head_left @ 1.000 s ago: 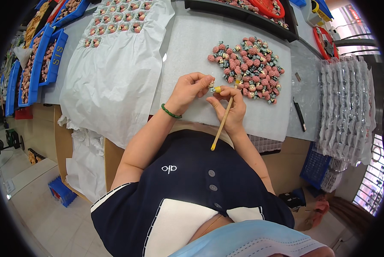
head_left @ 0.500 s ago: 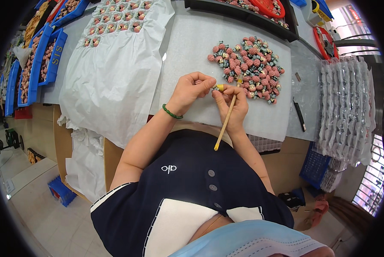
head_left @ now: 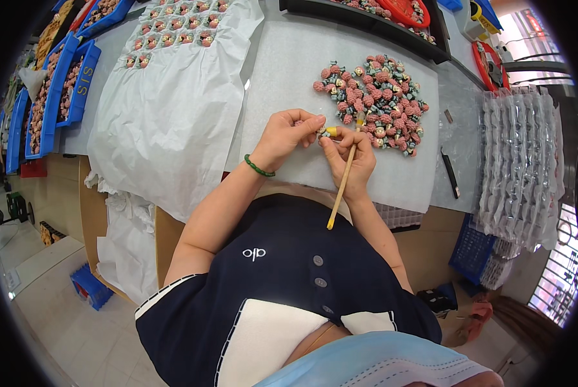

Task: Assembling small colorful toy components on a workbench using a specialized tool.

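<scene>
My left hand (head_left: 289,137), with a green beaded bracelet at its wrist, is closed and pinches a small figurine (head_left: 322,133), largely covered by the fingers. Close against it, my right hand (head_left: 355,161) is closed around a thin brush (head_left: 343,187) with a wooden handle; the handle slants down toward my front. A yellow finger cover (head_left: 332,131) sits on a right fingertip beside the figurine. Just beyond the right hand lies a heap of small figurines (head_left: 392,106) with pink bumpy tops and grey-green parts, spread on a white foam sheet (head_left: 279,71).
Figurines stand in rows in a clear tray (head_left: 179,26) above crumpled white paper (head_left: 166,129). Blue bins (head_left: 82,87) of parts are at the left, a black tray (head_left: 366,22) at the far edge. On the right are a black tool (head_left: 450,173) and stacked clear trays (head_left: 518,155).
The lower end of the brush handle has swung slightly right and toward me. Both hands stay nearly in place, with the left still pinching the figurine.
</scene>
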Demonstrator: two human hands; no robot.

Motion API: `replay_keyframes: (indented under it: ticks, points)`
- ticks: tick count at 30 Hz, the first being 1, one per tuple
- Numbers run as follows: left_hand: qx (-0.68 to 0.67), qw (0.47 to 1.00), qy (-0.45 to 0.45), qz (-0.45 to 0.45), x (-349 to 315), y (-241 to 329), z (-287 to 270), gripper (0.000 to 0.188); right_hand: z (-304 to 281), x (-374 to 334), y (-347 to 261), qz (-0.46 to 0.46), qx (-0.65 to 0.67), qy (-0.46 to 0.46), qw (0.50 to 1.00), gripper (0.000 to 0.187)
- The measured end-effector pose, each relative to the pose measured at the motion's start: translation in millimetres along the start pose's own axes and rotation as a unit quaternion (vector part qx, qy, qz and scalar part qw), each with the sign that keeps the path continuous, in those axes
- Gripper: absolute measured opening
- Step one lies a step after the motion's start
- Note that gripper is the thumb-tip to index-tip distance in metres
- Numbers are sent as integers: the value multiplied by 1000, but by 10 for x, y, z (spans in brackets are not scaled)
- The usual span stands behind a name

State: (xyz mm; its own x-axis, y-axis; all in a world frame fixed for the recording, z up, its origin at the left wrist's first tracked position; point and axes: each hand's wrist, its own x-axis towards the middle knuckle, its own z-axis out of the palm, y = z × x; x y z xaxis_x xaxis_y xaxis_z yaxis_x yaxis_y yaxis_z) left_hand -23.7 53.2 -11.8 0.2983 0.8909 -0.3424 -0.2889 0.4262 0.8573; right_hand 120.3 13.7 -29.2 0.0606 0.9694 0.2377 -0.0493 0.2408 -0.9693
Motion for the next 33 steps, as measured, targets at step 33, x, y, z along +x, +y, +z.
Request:
replay_keyframes:
  ticks: [33]
  points:
    - [-154, 982, -109, 29, 7, -50, -53, 31, -318, 379, -494, -90, -140, -43, 985, 34]
